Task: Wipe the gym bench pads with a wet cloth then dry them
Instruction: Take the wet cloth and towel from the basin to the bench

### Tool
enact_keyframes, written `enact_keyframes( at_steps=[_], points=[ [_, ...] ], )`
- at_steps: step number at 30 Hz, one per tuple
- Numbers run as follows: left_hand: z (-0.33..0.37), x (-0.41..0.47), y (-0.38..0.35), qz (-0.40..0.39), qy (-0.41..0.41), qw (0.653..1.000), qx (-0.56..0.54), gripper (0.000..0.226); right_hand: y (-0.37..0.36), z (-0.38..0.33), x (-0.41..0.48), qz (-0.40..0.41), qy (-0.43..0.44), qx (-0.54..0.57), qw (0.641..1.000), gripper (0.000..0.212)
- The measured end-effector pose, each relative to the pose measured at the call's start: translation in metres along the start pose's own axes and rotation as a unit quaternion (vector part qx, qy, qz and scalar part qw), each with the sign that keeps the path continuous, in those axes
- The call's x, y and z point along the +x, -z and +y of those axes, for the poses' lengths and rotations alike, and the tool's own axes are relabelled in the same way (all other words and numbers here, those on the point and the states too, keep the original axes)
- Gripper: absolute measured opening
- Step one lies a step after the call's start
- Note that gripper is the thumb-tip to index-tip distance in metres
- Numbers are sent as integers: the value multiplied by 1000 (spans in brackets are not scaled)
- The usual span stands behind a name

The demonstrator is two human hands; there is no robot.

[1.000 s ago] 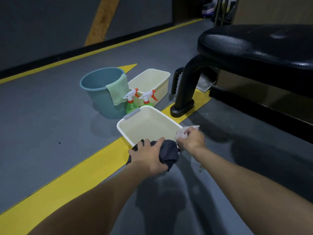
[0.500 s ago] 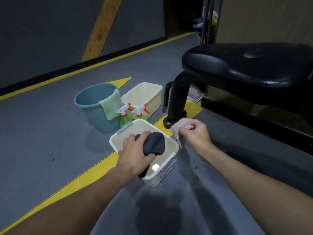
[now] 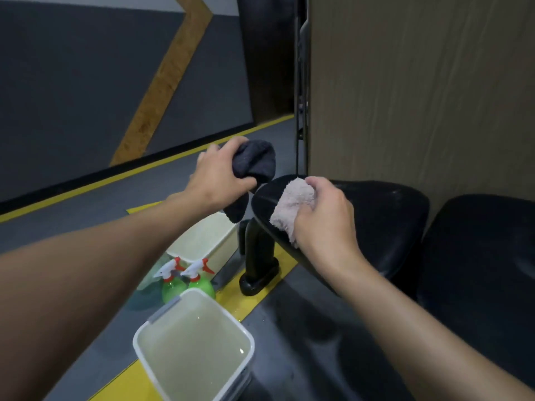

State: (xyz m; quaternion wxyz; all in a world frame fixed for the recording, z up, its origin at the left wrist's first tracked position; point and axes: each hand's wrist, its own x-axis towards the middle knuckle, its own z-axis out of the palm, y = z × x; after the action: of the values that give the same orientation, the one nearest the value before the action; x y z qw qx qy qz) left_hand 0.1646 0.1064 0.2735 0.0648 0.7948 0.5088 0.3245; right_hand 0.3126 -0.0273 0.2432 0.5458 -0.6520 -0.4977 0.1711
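Two green plastic spray bottles with white-and-red triggers [image 3: 170, 289] stand side by side on the grey floor [image 3: 289, 342], between a near white plastic tub holding water [image 3: 243, 377] and a far cream plastic tub [image 3: 202, 238]; both tubs sit along a yellow floor stripe [image 3: 234, 302]. Just beside the far tub rises the black curved bench leg [image 3: 259, 256], carrying the black padded bench seat [image 3: 376, 221], with a second black pad [image 3: 477, 256] close on its right and a wood-grain wall panel [image 3: 405, 82] behind. The person's left forearm [image 3: 101, 270] cuts across the floor and covers whatever lies to the left of the bottles. The left hand [image 3: 220, 176] has its fingers wrapped round a bunched dark grey cloth [image 3: 256, 160], held in the air just off the seat's near end, a tail of it dangling above the far tub. The right hand [image 3: 327, 218] has its fingers curled over a pale pink fluffy cloth [image 3: 292, 206], pressing it onto the seat's surface near that same end. Half a second ago the left hand held the dark cloth down over the water tub; now it is lifted well clear of it. The pink cloth was then held low beside the tub's corner, by the foot of the leg, and has since come up onto the pad. The teal bucket that showed to the left of the bottles is now behind the forearm.
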Motion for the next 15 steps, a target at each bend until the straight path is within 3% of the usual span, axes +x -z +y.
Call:
enact_keyframes(
  at_steps=[4, 9, 12, 15],
  points=[
    [44, 22, -10, -41, 3, 999, 21, 71, 43, -10, 35, -11, -27, -4, 1000, 50],
    [49, 35, -47, -111, -2, 993, 49, 63, 64, -9, 66, -47, -24, 18, 998, 39],
    [49, 48, -60, -132, -19, 989, 64, 58, 69, -4, 76, -51, -83, 77, 992, 29],
    [50, 66, -65, -175, -44, 980, 86, 56, 69, 2, 85, -55, -89, 72, 992, 41]
  ],
)
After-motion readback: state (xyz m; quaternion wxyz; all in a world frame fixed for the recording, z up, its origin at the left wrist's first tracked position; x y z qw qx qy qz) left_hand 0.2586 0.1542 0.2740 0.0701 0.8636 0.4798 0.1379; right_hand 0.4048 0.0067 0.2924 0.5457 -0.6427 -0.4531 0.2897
